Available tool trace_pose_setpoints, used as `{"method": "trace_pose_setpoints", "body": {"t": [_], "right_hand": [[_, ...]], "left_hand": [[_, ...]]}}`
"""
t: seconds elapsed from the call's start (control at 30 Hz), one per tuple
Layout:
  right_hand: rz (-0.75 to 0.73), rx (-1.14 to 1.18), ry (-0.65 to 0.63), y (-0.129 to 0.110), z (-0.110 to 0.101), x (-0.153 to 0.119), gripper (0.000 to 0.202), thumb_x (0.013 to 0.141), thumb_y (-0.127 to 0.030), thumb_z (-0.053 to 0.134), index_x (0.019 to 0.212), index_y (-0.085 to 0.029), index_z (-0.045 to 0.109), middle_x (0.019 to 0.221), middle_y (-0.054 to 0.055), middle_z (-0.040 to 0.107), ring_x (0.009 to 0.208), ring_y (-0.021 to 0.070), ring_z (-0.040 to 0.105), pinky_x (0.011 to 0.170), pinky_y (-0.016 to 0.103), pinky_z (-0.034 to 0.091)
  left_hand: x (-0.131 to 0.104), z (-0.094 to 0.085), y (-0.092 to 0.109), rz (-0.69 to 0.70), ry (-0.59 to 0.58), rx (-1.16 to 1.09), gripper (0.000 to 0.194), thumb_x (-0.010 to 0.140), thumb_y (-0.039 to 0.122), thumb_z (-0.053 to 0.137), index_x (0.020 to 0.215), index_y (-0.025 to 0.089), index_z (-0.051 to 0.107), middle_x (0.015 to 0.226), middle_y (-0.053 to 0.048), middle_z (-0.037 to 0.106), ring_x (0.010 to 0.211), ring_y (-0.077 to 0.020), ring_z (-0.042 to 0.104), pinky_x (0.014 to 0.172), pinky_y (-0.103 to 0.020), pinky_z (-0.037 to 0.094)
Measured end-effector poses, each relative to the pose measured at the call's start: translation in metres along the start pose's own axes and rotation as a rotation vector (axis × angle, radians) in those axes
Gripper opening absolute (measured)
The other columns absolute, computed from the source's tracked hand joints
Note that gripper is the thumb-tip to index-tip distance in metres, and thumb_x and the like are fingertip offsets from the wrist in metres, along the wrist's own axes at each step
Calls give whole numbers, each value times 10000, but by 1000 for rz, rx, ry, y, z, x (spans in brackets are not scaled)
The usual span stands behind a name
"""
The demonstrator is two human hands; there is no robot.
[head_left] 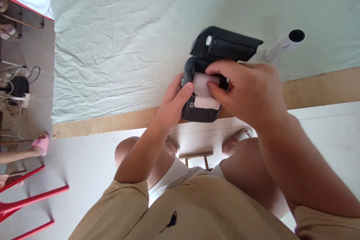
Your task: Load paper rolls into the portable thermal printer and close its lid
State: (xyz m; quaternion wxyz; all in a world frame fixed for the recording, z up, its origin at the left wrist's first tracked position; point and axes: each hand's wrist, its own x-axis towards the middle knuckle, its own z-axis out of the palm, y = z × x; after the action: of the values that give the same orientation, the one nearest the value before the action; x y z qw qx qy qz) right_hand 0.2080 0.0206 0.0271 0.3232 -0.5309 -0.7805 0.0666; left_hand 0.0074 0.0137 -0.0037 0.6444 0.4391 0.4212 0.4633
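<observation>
A black portable label printer (pixel 201 115), its hinged lid (pixel 225 43) swung up, is held at the table's front edge. My left hand (pixel 176 99) grips its left side, with the thumb over the rim of the paper bay. In the bay sits a white paper roll (pixel 200 84), and a strip of paper lies over the printer's front. My right hand (pixel 250 86) reaches in from the right, its thumb and forefinger closed on the roll's right end. The far side of the roll is partly hidden by those fingers.
A white tube (pixel 284 45) with a dark opening stands on the pale green tablecloth (pixel 112 45), right of the printer. The table has a bare wooden edge (pixel 323 86). Red furniture legs (pixel 36 197), tangled cables (pixel 12 93) and other people's limbs appear at left.
</observation>
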Motion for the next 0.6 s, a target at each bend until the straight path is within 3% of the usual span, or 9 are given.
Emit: {"method": "trace_pose_setpoints", "body": {"t": [0.13,0.27,0.37,0.43,0.47,0.6], "right_hand": [[33,42,-191,0,-9,2,240,875,-245,712,1090,-295,807,630,-38,614,521,134,431,551,325,274],[97,436,-209,8,-12,6,339,828,-267,754,1159,-322,803,824,-34,752,545,131,527,519,330,425],[297,791,-92,33,-3,9,318,848,-433,769,1144,-319,791,1013,31,788,634,178,598,475,358,456],[389,916,6,54,8,9,413,901,-614,699,1187,-319,742,1006,59,754,632,204,592,454,385,463],[411,924,18,62,13,8,457,931,-647,650,1244,-319,705,1023,69,743,659,221,609,475,402,491],[381,728,116,71,27,3,323,965,-575,759,1127,-329,627,979,37,668,811,227,641,638,403,592]], "left_hand": [[-1,0,1,-14,-4,22,537,916,750,825,1082,243,770,892,-25,748,787,-203,746,648,-319,593],[-2,3,-1,-23,63,-24,471,946,722,807,1076,270,779,910,-31,764,974,-256,811,698,-311,620],[1,4,-3,-32,144,-72,468,934,722,822,1055,272,781,915,-19,770,1099,-277,828,814,-329,673],[2,4,-2,-58,162,-87,446,947,696,819,1056,265,785,938,-17,787,1120,-281,834,861,-346,690],[3,4,-2,-71,160,-91,428,956,677,816,1056,262,786,949,-18,796,1128,-283,837,873,-351,696],[4,4,0,-91,128,-110,396,967,637,816,1091,262,789,1031,-32,839,1267,-317,823,975,-388,717]]}}
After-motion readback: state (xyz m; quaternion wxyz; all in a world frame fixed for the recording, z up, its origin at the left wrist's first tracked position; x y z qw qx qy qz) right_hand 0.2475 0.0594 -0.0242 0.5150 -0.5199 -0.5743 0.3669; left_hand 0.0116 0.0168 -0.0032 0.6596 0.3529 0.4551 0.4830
